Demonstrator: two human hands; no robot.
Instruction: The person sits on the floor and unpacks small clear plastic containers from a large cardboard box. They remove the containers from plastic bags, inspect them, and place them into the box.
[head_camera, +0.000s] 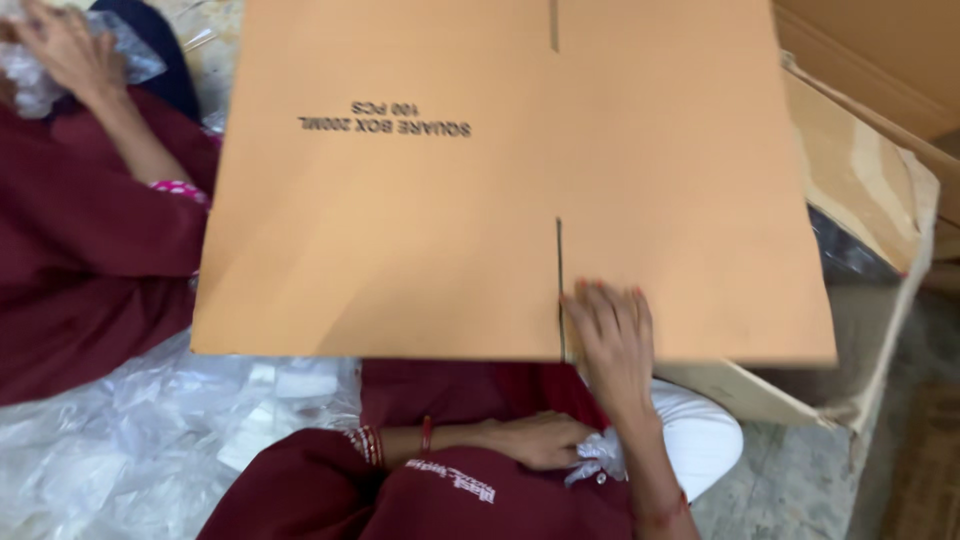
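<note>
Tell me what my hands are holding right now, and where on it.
The right hand presses the near edge of the flattened cardboard box, beside its slit. The left hand rests on crumpled clear plastic.

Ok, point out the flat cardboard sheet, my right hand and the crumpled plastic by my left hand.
flat cardboard sheet (420, 220), head view, on its plain brown face.
right hand (612, 335), head view, on the back of the hand at the sheet's near edge.
crumpled plastic (600, 458), head view, on the white bunch beside the left hand (535, 440).
</note>
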